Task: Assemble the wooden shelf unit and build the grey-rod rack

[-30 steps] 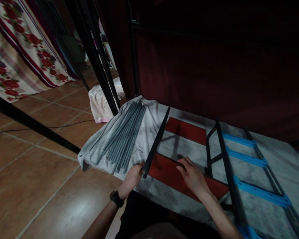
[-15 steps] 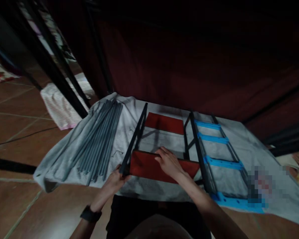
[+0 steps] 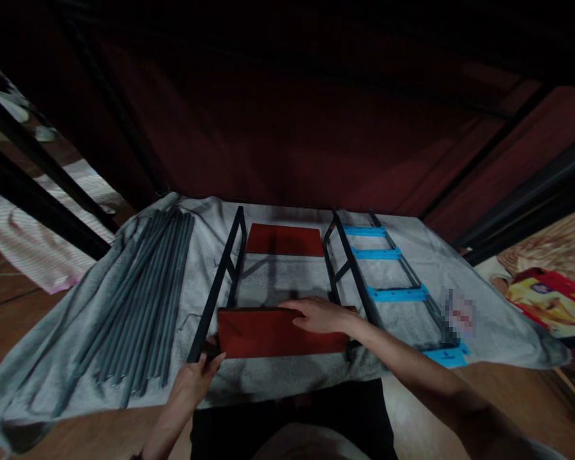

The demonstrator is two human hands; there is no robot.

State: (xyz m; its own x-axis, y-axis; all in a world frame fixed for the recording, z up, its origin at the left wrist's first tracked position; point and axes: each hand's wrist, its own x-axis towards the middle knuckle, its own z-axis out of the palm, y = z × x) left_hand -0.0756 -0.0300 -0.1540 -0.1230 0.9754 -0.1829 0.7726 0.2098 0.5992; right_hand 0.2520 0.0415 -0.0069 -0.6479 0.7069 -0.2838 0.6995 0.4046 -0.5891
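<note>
Near red board point(image 3: 268, 337), one: tilted, face toward me, between left black frame point(image 3: 215, 291) and right black frame point(image 3: 358, 276); my right hand point(image 3: 321, 313) was clamped on its upper edge, thumb on the face, presumably to stop it tipping. Left hand point(image 3: 196, 378), at the left black frame's near end, thumb by the board's corner, likely steadying both; fingers partly hidden, closure I could not tell. Far red board point(image 3: 287, 240), one: between the frames. Grey rods point(image 3: 144, 294), a bunch: leftward on grey cloth point(image 3: 278, 377), apparently kept out of the way.
</note>
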